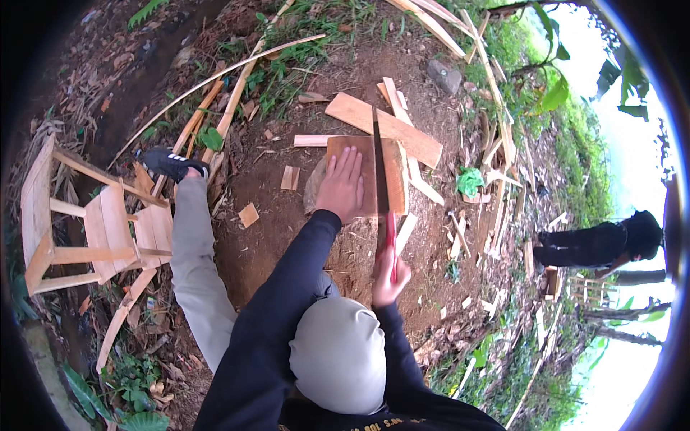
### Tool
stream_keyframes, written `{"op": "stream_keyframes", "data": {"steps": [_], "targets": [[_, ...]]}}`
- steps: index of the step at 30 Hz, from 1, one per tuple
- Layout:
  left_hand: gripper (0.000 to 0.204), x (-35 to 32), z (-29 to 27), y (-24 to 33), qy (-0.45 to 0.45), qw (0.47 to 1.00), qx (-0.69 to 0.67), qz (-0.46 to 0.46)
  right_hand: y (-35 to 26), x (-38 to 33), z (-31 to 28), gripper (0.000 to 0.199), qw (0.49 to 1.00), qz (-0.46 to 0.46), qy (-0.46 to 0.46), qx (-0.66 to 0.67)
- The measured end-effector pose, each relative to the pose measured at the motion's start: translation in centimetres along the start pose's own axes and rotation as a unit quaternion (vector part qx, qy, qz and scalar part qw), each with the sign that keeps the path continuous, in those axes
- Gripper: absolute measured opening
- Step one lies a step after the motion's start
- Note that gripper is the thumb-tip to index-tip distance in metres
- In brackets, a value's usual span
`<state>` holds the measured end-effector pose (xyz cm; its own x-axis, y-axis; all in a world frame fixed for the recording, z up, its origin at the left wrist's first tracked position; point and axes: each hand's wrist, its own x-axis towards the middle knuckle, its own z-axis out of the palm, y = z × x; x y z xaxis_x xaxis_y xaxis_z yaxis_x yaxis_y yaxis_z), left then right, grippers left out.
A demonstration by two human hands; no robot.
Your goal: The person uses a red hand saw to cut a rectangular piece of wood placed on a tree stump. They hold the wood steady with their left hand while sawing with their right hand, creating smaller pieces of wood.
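Note:
My left hand (343, 185) lies flat on a brown wooden board (348, 149), fingers stretched out and pressing on its top. My right hand (390, 276) is closed around the red handle of a handsaw (381, 158). The saw's long dark blade points away from me and lies across the board, to the right of my left hand. Whether its teeth have cut into the wood cannot be made out. To the right of the blade shows a paler part of the wood (397, 172). Beneath the board, a rounded support (314, 188) is mostly hidden.
Beyond the board lie a wide plank (388, 128) and several narrow offcuts. At the left, a wooden frame with slats (108, 226) stands near an outstretched leg in light trousers (198, 266). A green crumpled bag (470, 182) is on the right. Farther right is another person in dark clothes (611, 241).

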<state>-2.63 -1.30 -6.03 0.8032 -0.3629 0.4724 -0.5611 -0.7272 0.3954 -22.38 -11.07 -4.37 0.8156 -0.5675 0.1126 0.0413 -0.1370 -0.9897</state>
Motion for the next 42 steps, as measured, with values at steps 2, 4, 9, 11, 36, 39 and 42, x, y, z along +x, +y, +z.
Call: {"op": "stream_keyframes", "data": {"steps": [2, 4, 9, 11, 36, 39, 42], "targets": [[0.053, -0.7, 0.4, 0.3, -0.004, 1.0, 0.004, 0.001, -0.3, 1.3, 0.5, 0.043, 1.0, 0.014, -0.011, -0.013], [0.053, 0.1, 0.4, 0.1, 0.002, 1.0, 0.001, -0.003, -0.6, -2.7, -1.3, 0.039, 0.996, -0.03, 0.018, -0.077], [0.053, 0.2, 0.3, -0.2, 0.016, 1.0, -0.001, -0.007, -1.4, -3.1, -1.2, 0.038, 0.999, -0.004, 0.031, -0.019], [0.052, -0.8, 0.5, 0.0, 0.007, 1.0, -0.011, -0.003, -0.9, 0.5, 1.0, 0.038, 1.0, 0.015, 0.004, 0.014], [0.059, -0.8, 0.3, -0.6, 0.035, 0.999, -0.03, -0.001, -2.8, -4.6, -2.1, 0.023, 0.987, -0.07, -0.042, -0.139], [0.057, -0.5, 0.3, 0.3, 0.032, 0.999, -0.02, 0.0, -3.2, -5.1, -2.7, 0.019, 0.989, -0.083, -0.009, -0.125], [0.058, -0.6, 0.8, 0.8, 0.021, 0.999, -0.032, 0.0, -0.8, -0.8, -0.3, 0.026, 0.995, -0.032, -0.004, -0.092]]}}
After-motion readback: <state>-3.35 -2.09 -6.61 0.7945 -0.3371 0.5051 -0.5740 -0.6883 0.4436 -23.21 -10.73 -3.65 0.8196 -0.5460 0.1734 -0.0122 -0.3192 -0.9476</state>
